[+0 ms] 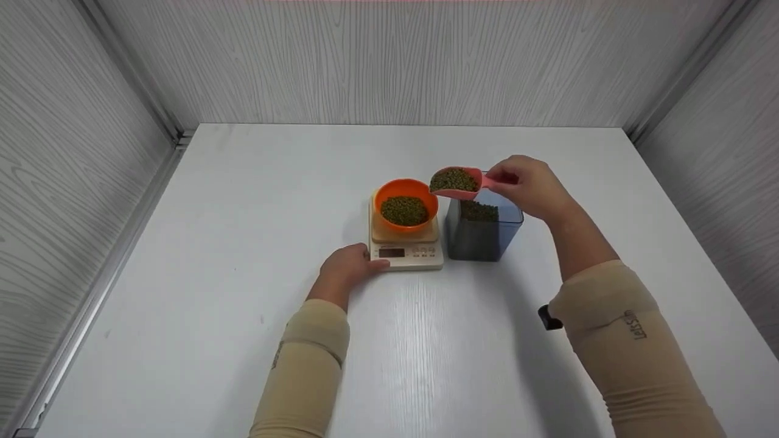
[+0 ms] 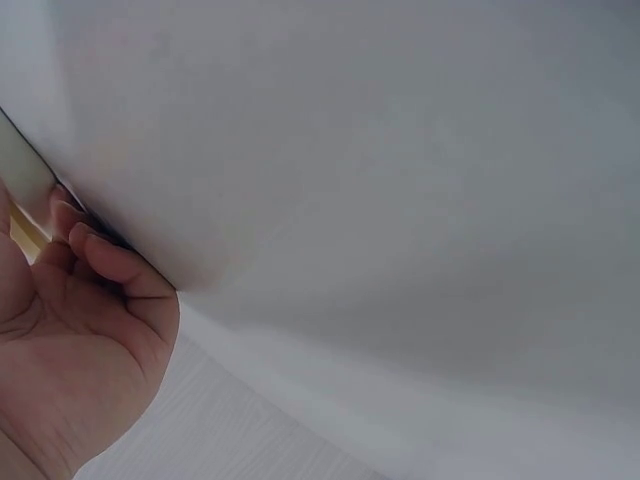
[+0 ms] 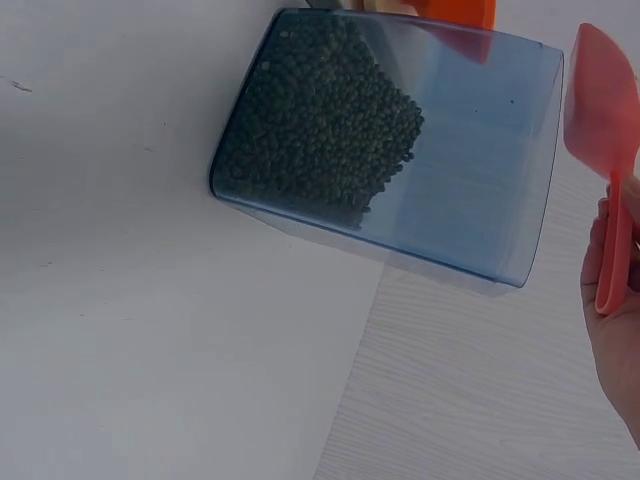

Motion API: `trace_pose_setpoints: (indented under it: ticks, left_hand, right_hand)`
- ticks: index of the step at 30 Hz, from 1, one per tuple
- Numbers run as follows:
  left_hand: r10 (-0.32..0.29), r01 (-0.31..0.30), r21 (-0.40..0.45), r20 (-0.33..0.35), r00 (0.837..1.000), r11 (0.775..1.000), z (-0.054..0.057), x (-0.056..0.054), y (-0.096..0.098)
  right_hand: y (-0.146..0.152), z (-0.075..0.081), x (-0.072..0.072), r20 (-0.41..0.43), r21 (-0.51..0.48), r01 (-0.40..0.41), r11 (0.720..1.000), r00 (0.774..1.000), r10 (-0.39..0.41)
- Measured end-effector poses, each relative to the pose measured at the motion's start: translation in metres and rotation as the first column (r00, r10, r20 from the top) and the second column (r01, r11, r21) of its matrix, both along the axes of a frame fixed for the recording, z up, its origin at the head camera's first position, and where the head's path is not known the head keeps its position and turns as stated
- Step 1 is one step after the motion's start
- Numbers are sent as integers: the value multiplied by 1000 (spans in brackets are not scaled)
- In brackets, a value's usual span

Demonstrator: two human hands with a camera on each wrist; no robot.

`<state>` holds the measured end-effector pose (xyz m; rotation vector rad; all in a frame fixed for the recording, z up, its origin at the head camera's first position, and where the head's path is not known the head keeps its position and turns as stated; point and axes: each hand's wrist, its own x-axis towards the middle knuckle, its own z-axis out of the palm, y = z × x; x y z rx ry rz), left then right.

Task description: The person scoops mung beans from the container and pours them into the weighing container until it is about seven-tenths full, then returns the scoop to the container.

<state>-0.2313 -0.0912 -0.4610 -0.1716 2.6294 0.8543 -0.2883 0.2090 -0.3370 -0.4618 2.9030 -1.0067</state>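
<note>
My right hand (image 1: 524, 184) grips the handle of a pink scoop (image 1: 475, 195), heaped with green mung beans (image 1: 453, 180). The scoop is held above the gap between an orange bowl (image 1: 432, 213) and a clear bluish container (image 1: 511, 234). That bowl, with mung beans in its bottom, stands on a white kitchen scale (image 1: 401, 264). At the scale's front left corner my left hand (image 1: 348, 266) holds on, thumb along the front and fingers curled at the side. The left wrist view shows those fingers (image 2: 110, 262) against the scale's edge. Display digits are unreadable.
The upright container holds more mung beans (image 3: 320, 125) and stands close beside the scale's right side. Everything rests on a white table (image 1: 243, 219). Grey wood-grain panels (image 1: 389, 61) rise behind and at both sides. A small black object (image 1: 549, 317) shows at the right sleeve.
</note>
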Motion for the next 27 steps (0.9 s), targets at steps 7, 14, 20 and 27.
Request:
trace_pose_setpoints:
  ticks: [7,14,20,27]
  left_hand:
    - [6,-6,5,11,1000,1000,0,0,1]
    - [15,-15,19,7,1000,1000,1,0,2]
    - [31,-31,36,8,999,999,-1,0,2]
    - [2,-2,1,-2,1000,1000,0,0,0]
  right_hand:
    - [-12,2,-1,-25,48,-14,999,1000,15]
    - [-17,5,-1,-30,80,-7,997,1000,9]
    - [-18,6,-2,-29,83,-5,997,1000,8]
    - [-20,8,-1,-78,104,-20,994,997,29]
